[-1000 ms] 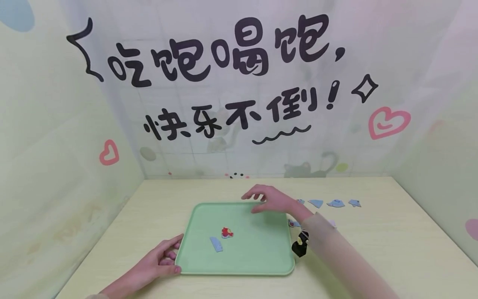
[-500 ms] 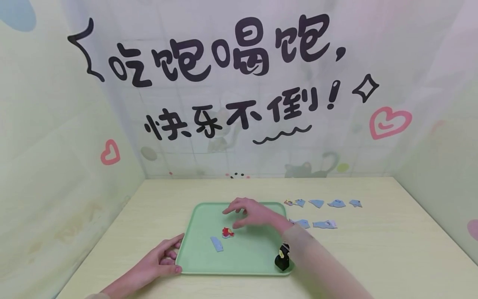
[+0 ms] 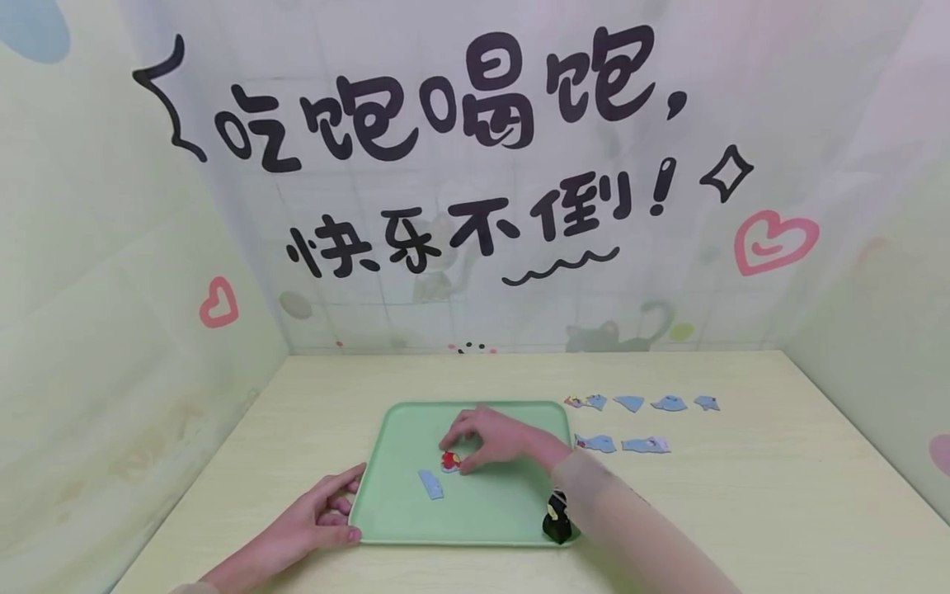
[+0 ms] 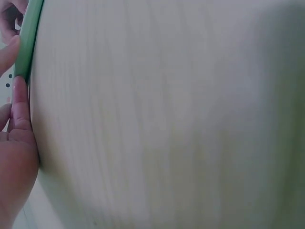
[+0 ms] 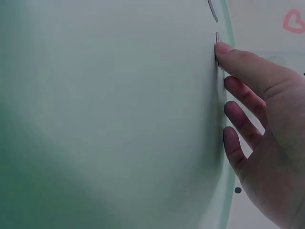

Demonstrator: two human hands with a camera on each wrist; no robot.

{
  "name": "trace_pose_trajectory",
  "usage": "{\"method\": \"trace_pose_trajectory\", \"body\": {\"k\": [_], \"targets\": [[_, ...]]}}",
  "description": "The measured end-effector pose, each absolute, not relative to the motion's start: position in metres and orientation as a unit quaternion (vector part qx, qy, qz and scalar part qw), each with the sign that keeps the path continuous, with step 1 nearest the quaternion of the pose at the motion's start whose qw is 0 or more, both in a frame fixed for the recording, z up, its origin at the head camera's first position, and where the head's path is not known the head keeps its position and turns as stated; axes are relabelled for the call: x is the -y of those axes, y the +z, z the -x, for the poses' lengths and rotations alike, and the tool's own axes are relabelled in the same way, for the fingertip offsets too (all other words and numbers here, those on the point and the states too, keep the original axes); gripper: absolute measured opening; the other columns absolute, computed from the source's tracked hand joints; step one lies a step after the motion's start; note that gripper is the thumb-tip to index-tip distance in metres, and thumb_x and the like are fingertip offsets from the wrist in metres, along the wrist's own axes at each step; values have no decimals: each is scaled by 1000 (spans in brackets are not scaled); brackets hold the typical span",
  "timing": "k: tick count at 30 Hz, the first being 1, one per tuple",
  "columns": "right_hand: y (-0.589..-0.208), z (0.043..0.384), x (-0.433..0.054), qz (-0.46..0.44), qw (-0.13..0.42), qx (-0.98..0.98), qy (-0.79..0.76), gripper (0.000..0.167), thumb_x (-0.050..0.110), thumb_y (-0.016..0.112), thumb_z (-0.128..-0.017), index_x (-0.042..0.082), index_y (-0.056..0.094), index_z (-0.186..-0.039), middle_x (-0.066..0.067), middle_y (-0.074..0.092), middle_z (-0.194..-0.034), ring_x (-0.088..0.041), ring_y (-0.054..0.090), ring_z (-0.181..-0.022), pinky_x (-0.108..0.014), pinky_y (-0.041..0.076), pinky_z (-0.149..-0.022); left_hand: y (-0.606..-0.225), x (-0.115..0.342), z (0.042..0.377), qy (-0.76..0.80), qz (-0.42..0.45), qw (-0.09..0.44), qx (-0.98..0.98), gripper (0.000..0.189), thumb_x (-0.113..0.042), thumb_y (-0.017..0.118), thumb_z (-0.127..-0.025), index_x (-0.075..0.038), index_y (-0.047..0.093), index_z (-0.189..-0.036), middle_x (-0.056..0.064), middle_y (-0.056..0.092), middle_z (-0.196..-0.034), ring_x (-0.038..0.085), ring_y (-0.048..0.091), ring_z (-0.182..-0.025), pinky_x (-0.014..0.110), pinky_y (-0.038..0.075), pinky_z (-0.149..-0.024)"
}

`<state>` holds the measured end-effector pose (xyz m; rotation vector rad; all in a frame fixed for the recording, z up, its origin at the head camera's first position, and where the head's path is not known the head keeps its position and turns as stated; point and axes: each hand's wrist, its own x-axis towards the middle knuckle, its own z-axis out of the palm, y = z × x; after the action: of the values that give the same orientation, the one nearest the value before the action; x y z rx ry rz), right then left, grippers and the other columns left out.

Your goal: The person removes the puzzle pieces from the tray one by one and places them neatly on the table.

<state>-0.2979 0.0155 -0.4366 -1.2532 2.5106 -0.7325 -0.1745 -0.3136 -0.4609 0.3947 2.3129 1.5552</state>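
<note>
A pale green tray [image 3: 512, 516] lies on the table. My left hand [image 3: 315, 516] holds its left edge, thumb near the front corner and several fingers bent against the rim. The same rim [image 4: 29, 43] meets those fingers in the left wrist view. Over the tray, my right hand [image 3: 493, 437] pinches a small red and yellow puzzle piece [image 3: 449, 460] between thumb and forefinger. In the right wrist view the thumb [image 5: 243, 62] presses on the piece's thin edge, its face hidden. A light blue puzzle piece [image 3: 430, 485] lies just in front and left of it.
Right of the tray, several light blue puzzle pieces lie in two rows, with a star-shaped piece [image 3: 707, 403] at the far end and a long piece [image 3: 646, 445] in the nearer row. A black device [image 3: 557, 518] hangs by the right sleeve. A printed wall cloth [image 3: 475, 313] stands behind the table.
My right hand has moved left and down from the tray's back right to the red piece and closed on it. The left hand and the tray have stayed put.
</note>
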Motion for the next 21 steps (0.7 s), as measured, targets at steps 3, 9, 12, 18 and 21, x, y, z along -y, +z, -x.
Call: {"method": "trace_pose_trajectory", "body": {"k": [3,9,12,18,21], "targets": [[-436,296,-15,429,117,-862,-245,40,24,80,-83,22,70,-121,3,63,-123,-12,52,-114,-27,41,-101,-461,314,175,547,-142,163,-809,94,-13,76,-84,-2,17,-157,22,30,-141,1,48,-99,16,51,-83],[-434,294,-13,428,114,-865,-235,34,21,80,-83,23,71,-116,4,63,-116,-11,51,-109,-25,39,-98,-461,313,175,550,-143,164,-807,94,-13,76,-85,-1,17,-157,23,30,-141,1,48,-99,16,51,-82],[-434,294,-12,442,116,-857,-240,32,17,79,-83,20,71,-114,4,66,-111,-10,54,-105,-23,40,-97,-462,313,175,549,-142,161,-808,94,-12,76,-84,0,18,-157,24,30,-141,1,49,-98,16,51,-82],[-436,297,-12,463,122,-840,-257,30,8,75,-83,17,71,-112,7,69,-101,-2,59,-94,-17,46,-92,-462,313,175,546,-137,163,-810,94,-13,77,-84,-1,18,-157,22,30,-141,1,49,-99,16,51,-82],[-434,297,-16,453,120,-843,-263,32,8,74,-83,19,71,-113,11,68,-103,0,59,-96,-18,46,-93,-461,313,175,547,-138,163,-809,94,-13,77,-84,-1,18,-157,22,30,-142,1,49,-99,16,51,-82]]}}
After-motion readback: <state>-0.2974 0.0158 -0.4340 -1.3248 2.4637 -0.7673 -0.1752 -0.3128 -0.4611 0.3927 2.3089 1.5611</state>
